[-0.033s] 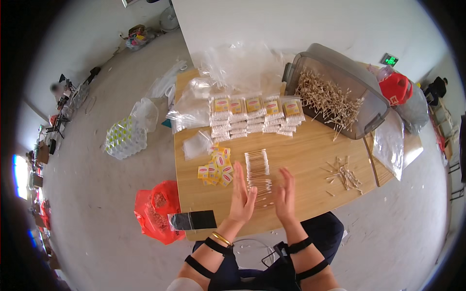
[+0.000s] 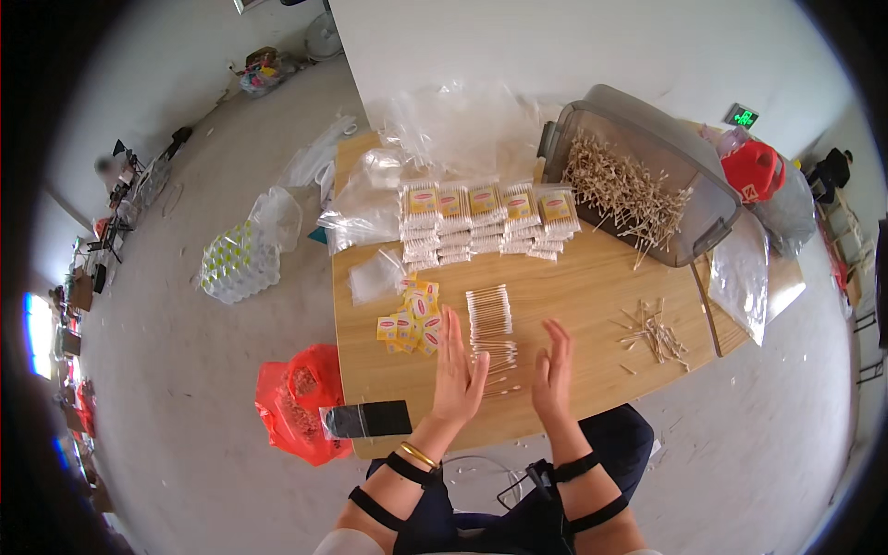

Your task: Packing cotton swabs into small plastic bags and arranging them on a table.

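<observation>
Between my two hands runs a column of cotton swabs (image 2: 489,311), laid side by side in a neat row at the far end and more loosely nearer me. My left hand (image 2: 455,375) stands on edge at the left side of the loose swabs, fingers straight, nothing held. On the other side, my right hand (image 2: 552,375) is upright with fingers stretched, empty and a little apart from the swabs. Small yellow-and-white cards (image 2: 413,319) lie in a pile just beyond my left fingers. Part of the nearer swabs is hidden by my left thumb.
Stacked bags of packed swabs (image 2: 481,217) stand at the back, beside clear plastic bags (image 2: 370,203). A tipped grey bin (image 2: 638,116) holds many loose swabs. More swabs (image 2: 659,333) are scattered at right. A black phone-like slab (image 2: 370,419) and red bag (image 2: 296,407) are at left.
My right hand has shifted slightly to the right, widening the gap between my hands. The left hand has hardly moved, and the swabs look the same.
</observation>
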A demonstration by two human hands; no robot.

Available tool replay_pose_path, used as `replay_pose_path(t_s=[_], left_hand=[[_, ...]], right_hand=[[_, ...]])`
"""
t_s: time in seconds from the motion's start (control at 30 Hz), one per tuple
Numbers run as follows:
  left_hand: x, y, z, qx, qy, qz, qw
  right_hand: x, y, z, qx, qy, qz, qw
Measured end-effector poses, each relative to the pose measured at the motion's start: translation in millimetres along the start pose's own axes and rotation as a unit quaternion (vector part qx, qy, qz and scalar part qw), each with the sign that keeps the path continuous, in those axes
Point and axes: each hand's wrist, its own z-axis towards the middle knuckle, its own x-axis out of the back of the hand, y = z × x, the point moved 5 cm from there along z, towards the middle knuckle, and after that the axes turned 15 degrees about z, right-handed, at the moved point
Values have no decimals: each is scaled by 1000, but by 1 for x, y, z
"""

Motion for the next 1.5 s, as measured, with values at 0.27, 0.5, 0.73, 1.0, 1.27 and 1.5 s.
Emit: replay_pose_path(t_s=[0.27, 0.5, 0.73, 1.0, 1.27, 1.5], left_hand=[[-50, -1, 3, -73, -185, 465, 863], [-59, -8, 4, -65, -144, 476, 865], [-63, -7, 13, -38, -153, 485, 860], [-59, 1, -13, -60, -153, 488, 857], [-50, 6, -30, -78, -189, 438, 876], [10, -5, -60, -29, -205, 426, 881]], right_hand=[[16, 19, -5, 29, -37, -320, 946], [20, 21, -4, 27, -39, -318, 947], [20, 22, -3, 28, -36, -321, 946], [19, 23, -2, 36, -31, -331, 942], [18, 22, -4, 47, -31, -323, 945], [18, 20, -2, 30, -41, -332, 942]])
